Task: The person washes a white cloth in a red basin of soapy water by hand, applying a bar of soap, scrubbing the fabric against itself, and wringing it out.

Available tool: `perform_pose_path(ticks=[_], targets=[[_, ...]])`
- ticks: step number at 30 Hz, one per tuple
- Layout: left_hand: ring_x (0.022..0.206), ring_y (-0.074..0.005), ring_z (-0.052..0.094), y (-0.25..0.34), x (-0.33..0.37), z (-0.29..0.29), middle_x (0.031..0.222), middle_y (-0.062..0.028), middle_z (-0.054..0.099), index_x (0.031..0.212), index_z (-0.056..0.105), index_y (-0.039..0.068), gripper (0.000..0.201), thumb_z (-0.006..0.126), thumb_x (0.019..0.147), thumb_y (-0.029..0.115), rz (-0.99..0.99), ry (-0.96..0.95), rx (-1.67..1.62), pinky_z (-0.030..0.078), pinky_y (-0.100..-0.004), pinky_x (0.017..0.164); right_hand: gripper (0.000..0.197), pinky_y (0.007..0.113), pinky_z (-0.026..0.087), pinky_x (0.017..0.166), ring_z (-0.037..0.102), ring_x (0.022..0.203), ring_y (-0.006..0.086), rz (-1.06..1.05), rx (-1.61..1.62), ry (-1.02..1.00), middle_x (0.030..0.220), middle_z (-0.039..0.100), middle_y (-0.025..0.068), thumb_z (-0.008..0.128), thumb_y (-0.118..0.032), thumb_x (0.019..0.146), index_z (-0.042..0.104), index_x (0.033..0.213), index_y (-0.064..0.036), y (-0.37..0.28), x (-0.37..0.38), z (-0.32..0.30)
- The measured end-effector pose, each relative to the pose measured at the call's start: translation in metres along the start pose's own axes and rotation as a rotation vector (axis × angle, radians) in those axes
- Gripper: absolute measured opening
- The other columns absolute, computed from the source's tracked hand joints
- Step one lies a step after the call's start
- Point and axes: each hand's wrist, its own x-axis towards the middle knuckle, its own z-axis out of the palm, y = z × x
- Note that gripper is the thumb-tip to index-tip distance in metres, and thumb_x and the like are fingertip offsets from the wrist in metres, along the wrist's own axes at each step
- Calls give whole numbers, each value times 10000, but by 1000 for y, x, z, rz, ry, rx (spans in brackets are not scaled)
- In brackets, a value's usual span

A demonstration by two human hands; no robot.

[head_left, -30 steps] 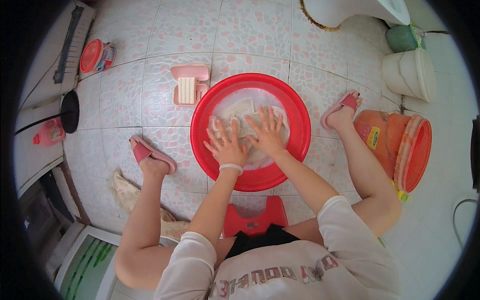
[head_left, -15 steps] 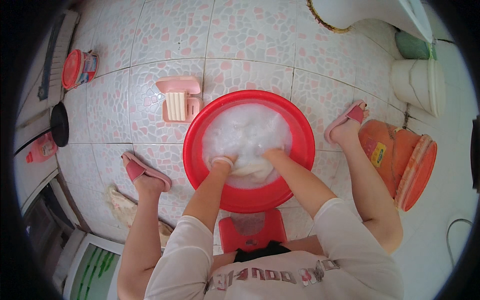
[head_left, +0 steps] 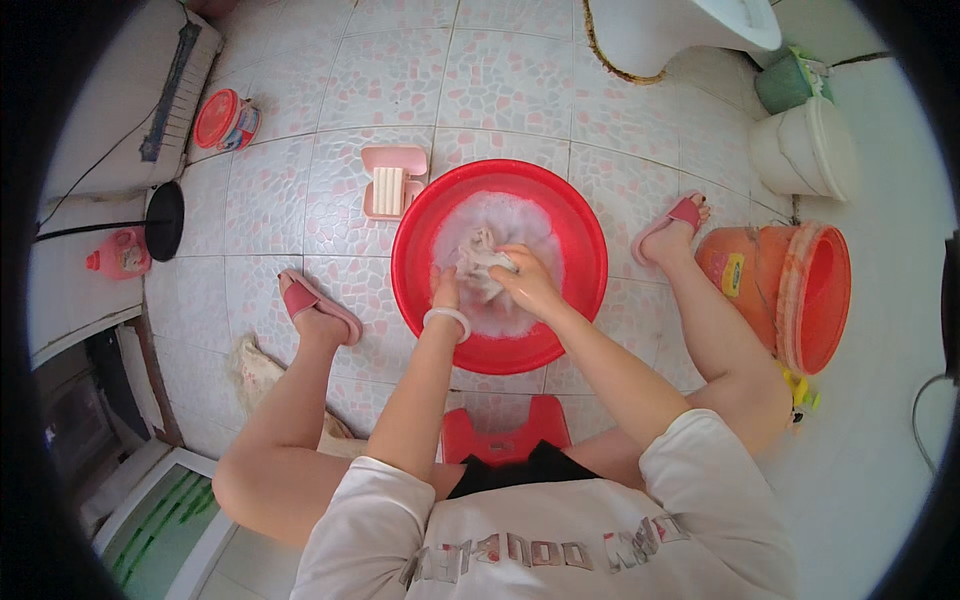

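A red plastic basin (head_left: 412, 300) in front of me holds white, sudsy water (head_left: 530, 215). A bunched, wet white cloth (head_left: 480, 255) is lifted partly out of the suds between my hands. My right hand (head_left: 530, 282) grips the cloth from its right side, with fingers curled over it. My left hand (head_left: 446, 292), below a pale bangle (head_left: 450, 318), is closed against the cloth's left side, its fingertips partly hidden. Whether the cloth is a garment cannot be made out.
A pink soap box (head_left: 395, 158) with a cream bar (head_left: 389, 190) lies open beyond the basin's left. An orange bucket (head_left: 740, 285) and a white bucket (head_left: 800, 150) stand at right. A red stool (head_left: 500, 440) is near me; a red-lidded tub (head_left: 225, 122) sits far left.
Both hands were sunk in the suds; now they have risen, bringing the bunched white cloth up between them. The whole view has shifted somewhat.
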Motion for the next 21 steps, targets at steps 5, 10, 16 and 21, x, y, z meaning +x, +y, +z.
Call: perform_pose_path(ticks=[5, 10, 16, 21], targets=[[1196, -367, 410, 28, -65, -2, 1329, -112, 407, 1309, 388, 185, 580, 290, 870, 552, -175, -563, -224, 361, -635, 873, 281, 285, 436, 811, 549, 942, 147, 93, 441, -116, 1043, 579, 77, 560, -161, 837, 579, 1059, 11, -88, -41, -20], [1075, -305, 518, 28, -35, 1, 1199, -97, 516, 1209, 486, 175, 493, 319, 883, 505, 92, -841, -433, 431, -502, 876, 269, 298, 442, 756, 557, 854, 123, 7, 537, -158, 911, 617, 61, 554, -179, 814, 603, 1007, 1, -150, -84, -32], [952, -234, 579, 42, -74, 0, 1080, -72, 576, 1128, 526, 95, 359, 433, 890, 348, 178, -1110, -539, 493, -376, 809, 322, 304, 440, 831, 568, 944, 153, 28, 704, -241, 1022, 607, 98, 623, -142, 810, 545, 1086, 4, -177, -92, -51], [1064, -255, 555, 38, -111, -15, 1218, -104, 531, 1251, 448, 45, 431, 424, 906, 302, 169, -866, -535, 485, -418, 876, 416, 326, 438, 843, 556, 971, 183, 79, 798, -2, 1043, 588, 109, 672, -165, 779, 493, 1118, -3, -149, -55, -86]])
